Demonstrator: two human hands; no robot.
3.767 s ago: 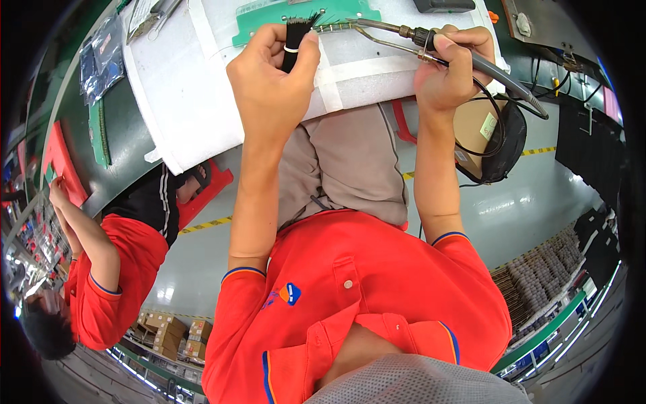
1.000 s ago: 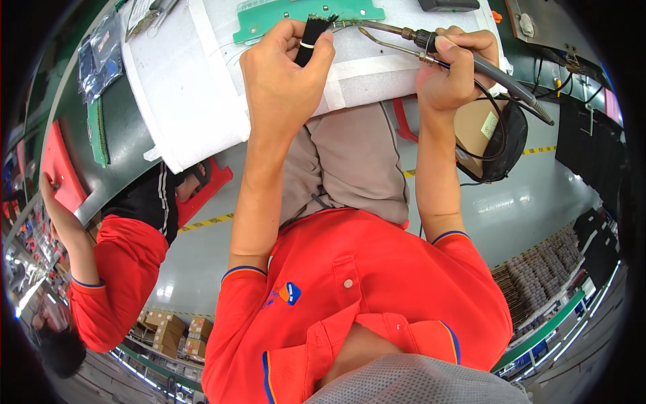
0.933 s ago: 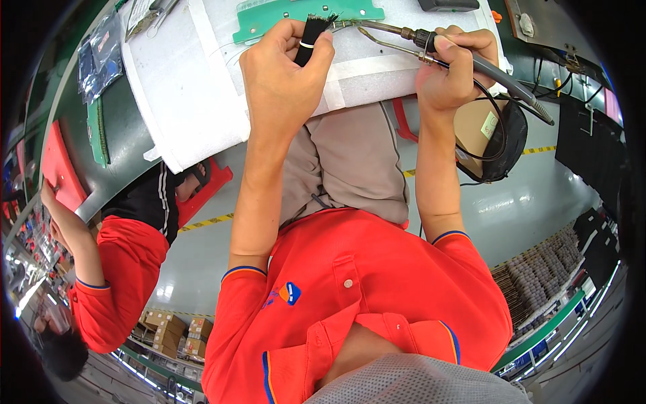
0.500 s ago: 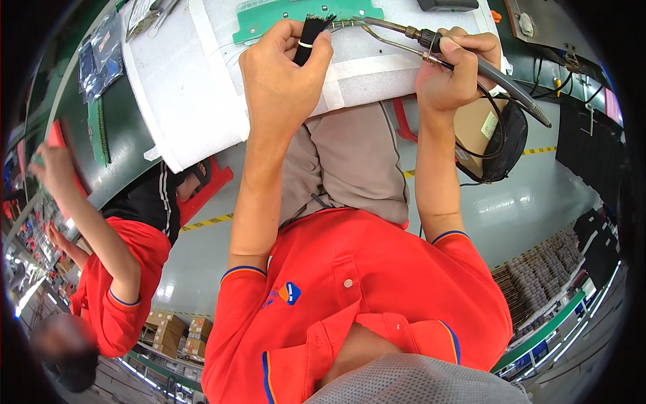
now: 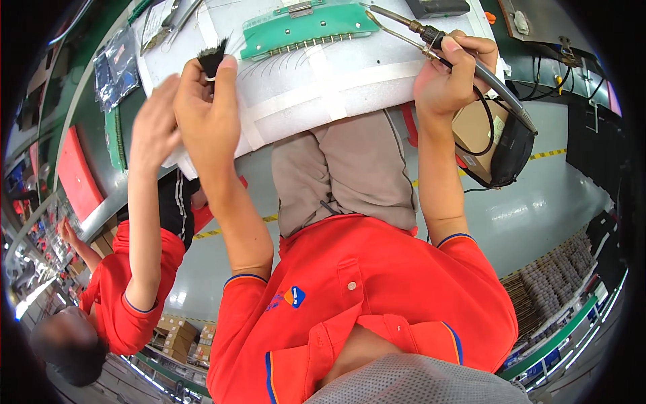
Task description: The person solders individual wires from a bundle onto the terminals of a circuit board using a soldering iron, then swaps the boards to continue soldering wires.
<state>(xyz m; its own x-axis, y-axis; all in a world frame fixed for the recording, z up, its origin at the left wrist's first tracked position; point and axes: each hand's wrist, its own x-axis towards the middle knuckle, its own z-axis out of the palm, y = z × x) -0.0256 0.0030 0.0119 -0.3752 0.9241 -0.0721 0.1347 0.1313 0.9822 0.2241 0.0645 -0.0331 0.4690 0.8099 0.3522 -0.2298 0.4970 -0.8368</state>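
My left hand (image 5: 212, 111) is closed around a bundle of thin black wires (image 5: 212, 59), bound with a white band and fanned out like a brush at its top. It is near the left part of a white foam board (image 5: 282, 128). In my right hand (image 5: 454, 74) is a soldering iron (image 5: 488, 74) with a thin metal tube beside its shaft. Both tips point left, by the right end of a green fixture (image 5: 269, 34). Gold-coloured pins (image 5: 316, 42) line the fixture's near edge, with fine dark wires trailing from several of them.
A co-worker's hand (image 5: 155, 124) is close beside my left hand. Tweezers (image 5: 180, 23) and plastic bags (image 5: 116, 67) are at the far left, with a red tray (image 5: 79, 174) nearer. A black bag (image 5: 509, 151) and a cardboard box (image 5: 474, 124) are at the right.
My left hand has moved left with the wire bundle, away from the soldering tips, uncovering the fixture's pins. The co-worker's hand has come in beside it. My right hand has barely moved.
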